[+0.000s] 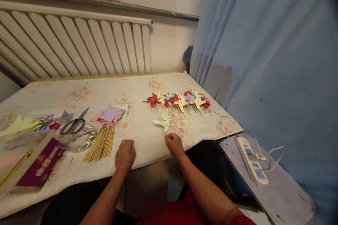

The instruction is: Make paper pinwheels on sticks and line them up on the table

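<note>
A pale green paper pinwheel [164, 121] lies near the front of the cloth-covered table, its stick end pinched in my right hand [174, 144]. My left hand [125, 154] rests on the table edge with its fingers curled, and nothing shows in it. To the left of that hand is a bundle of thin wooden sticks [101, 143]. Beyond the sticks sits a stack of coloured paper squares [112, 114]. Several finished pinwheels [181, 102] in red, yellow, purple and blue lie in a row behind the pale green one.
Dark-handled scissors [75, 123], a coil of small shiny pieces [84, 139], a small white box [60, 116] and a purple-fronted package [41, 163] are on the left. At right, a power strip [252, 161] with a white cable lies on a lower board beside a blue curtain [277, 70].
</note>
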`<state>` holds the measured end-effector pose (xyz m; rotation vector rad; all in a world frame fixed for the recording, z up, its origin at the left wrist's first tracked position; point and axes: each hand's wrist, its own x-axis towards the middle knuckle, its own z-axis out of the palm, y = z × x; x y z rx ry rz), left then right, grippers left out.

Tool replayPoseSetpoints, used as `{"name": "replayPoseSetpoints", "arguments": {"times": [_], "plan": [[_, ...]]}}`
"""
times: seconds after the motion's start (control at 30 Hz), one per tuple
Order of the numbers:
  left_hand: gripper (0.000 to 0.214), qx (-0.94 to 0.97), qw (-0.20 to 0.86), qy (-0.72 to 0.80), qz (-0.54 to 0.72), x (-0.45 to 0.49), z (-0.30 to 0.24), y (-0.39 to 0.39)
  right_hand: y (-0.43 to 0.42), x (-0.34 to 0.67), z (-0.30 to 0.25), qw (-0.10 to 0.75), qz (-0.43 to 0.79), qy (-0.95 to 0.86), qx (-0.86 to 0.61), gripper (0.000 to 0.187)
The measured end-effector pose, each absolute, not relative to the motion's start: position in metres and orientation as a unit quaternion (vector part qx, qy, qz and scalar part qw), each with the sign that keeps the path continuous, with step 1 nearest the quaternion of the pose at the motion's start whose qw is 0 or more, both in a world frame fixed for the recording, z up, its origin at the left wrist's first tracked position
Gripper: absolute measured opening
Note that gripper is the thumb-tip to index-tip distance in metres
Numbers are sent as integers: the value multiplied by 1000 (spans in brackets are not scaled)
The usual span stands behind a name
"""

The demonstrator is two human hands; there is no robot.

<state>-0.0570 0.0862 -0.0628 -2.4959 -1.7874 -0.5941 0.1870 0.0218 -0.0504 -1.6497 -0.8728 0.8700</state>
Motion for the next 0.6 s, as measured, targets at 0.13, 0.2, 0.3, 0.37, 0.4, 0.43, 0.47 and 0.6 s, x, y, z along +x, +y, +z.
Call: {"name": "replayPoseSetpoints", "arguments": {"times": [0.13, 0.2, 0.3, 0.37, 0.4, 0.43, 0.47, 0.6], "plan": [[22, -797, 6, -574, -190, -56, -63, 86, 23, 188, -52, 533, 376, -344, -675, 17], [22, -798, 10, -572, -191, -56, -63, 86, 23, 188, -53, 537, 380, -340, -672, 17], [22, -799, 13, -569, -193, -56, -64, 86, 22, 187, -51, 537, 388, -331, -672, 18], [21, -798, 13, -571, -193, -56, -64, 86, 22, 187, -49, 534, 391, -327, -674, 18], [21, -798, 12, -571, -193, -56, -64, 86, 22, 187, -48, 533, 392, -326, -675, 18], [21, -798, 12, -571, -192, -56, -64, 85, 21, 187, -48, 532, 393, -326, -676, 18], [21, -798, 13, -572, -192, -56, -64, 85, 21, 187, -47, 531, 392, -327, -676, 18], [20, -798, 16, -569, -198, -56, -64, 85, 21, 188, -50, 529, 383, -341, -676, 18]]}}
